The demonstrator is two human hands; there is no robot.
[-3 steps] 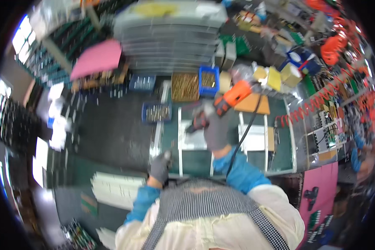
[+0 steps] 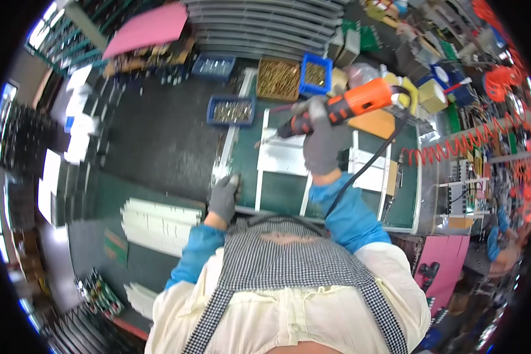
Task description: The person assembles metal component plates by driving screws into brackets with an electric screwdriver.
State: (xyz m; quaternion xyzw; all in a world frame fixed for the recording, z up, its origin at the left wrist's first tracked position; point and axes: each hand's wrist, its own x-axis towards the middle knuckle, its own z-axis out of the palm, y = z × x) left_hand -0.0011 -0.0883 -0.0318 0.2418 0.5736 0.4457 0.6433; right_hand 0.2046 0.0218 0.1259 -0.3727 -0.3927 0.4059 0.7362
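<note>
My right hand (image 2: 325, 144), in a grey glove, is wrapped round an orange and black power screwdriver (image 2: 360, 100). The driver lies slanted, its narrow tip pointing left beside a white strip with a pale panel (image 2: 282, 159) on the green work surface (image 2: 280, 192). A black cable (image 2: 369, 160) runs from its back end down past my right forearm. My left hand (image 2: 223, 197), also grey-gloved, is closed near the left front edge of the work surface, thumb uppermost. Whatever its fingers hold, if anything, is hidden.
Beyond the work surface stand a blue bin of small metal parts (image 2: 231, 111), a brown box of brass-coloured fasteners (image 2: 278, 78) and a smaller blue bin (image 2: 315, 75). Stacked white strips (image 2: 161, 225) lie at left. A red coiled hose (image 2: 454, 141) hangs at right.
The whole view has shifted, so the bench sits higher in the picture, and it is sharper. The screwdriver's tip has moved left relative to the white strip. My right hand keeps its grip.
</note>
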